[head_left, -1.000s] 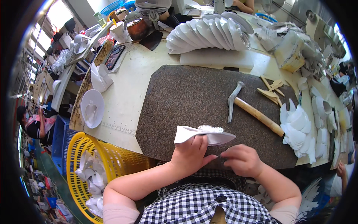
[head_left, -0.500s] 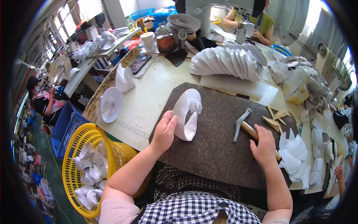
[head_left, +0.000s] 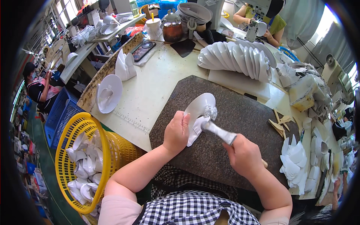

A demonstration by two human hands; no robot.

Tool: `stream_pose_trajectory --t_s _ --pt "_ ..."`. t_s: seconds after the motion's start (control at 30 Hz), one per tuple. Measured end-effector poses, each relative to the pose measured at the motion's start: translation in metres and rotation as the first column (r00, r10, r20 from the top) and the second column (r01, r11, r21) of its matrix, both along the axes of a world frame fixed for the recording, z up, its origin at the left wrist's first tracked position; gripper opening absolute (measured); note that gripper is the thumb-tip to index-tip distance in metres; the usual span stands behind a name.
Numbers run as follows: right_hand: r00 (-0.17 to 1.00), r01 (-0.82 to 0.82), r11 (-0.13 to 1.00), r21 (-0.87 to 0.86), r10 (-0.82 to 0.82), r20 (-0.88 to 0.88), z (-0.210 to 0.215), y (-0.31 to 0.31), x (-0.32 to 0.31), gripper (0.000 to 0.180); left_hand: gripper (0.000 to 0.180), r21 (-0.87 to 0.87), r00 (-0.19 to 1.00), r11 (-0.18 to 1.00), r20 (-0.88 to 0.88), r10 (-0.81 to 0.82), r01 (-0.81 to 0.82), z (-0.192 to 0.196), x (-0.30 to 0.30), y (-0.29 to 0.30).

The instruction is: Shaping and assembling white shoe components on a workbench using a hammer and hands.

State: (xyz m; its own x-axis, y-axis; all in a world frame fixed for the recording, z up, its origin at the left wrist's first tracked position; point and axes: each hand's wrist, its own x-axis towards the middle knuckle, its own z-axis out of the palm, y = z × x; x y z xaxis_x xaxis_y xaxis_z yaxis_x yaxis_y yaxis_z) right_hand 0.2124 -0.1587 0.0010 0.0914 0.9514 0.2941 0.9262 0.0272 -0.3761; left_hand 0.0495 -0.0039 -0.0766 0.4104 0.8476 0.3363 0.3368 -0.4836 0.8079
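Note:
My left hand (head_left: 176, 132) pinches the near edge of a white shoe upper (head_left: 203, 103), which stands tilted over the dark stone slab (head_left: 240, 112). A cluster of sparkling stones trims the upper's right side. In my closed right hand (head_left: 245, 155) is a hammer (head_left: 222, 132), its metal head pointing left at the upper, just below the stones. Whether head and upper touch, I cannot tell. The end of the wooden handle shows below my right hand.
A yellow basket (head_left: 107, 165) of white uppers stands left of the table. Stacked white uppers (head_left: 236, 58) line the back. Wooden pieces (head_left: 277, 125) and white cut pieces (head_left: 293, 161) lie on the right. Two loose uppers, a phone (head_left: 143, 50) and a teapot (head_left: 172, 30) occupy the left and back.
My right hand has lifted the hammer off the slab and brought it left to the upper. My left hand and the upper have shifted slightly right.

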Motion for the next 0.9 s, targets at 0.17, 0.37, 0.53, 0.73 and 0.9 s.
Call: stream_pose_trajectory --t_s 0.17,0.37,0.53,0.73,0.9 --pt "0.996 0.089 0.953 -0.29 -0.079 0.046 0.0 0.018 -0.002 0.018 0.025 -0.01 1.0 1.0 -0.002 -0.014 0.014 0.007 -0.003 -0.009" --pt "0.997 0.07 0.904 -0.421 -0.077 0.002 -0.003 0.016 -0.018 0.018 0.025 -0.018 0.996 0.999 0.068 -0.05 0.051 0.005 -0.008 -0.006" --pt "0.999 0.028 0.952 -0.306 -0.033 -0.009 0.005 0.02 -0.017 0.019 0.023 -0.01 0.993 0.996 0.08 -0.085 0.086 0.008 -0.019 -0.01" --pt "0.992 -0.028 0.934 -0.357 0.069 0.102 -0.008 0.017 -0.026 0.019 0.023 0.094 0.977 0.98 0.105 -0.185 0.176 0.046 -0.022 0.001" --pt "0.984 0.002 0.982 -0.187 0.032 0.174 -0.003 0.016 -0.012 0.017 0.02 0.181 0.963 0.966 0.166 -0.213 0.182 0.056 0.021 0.018"
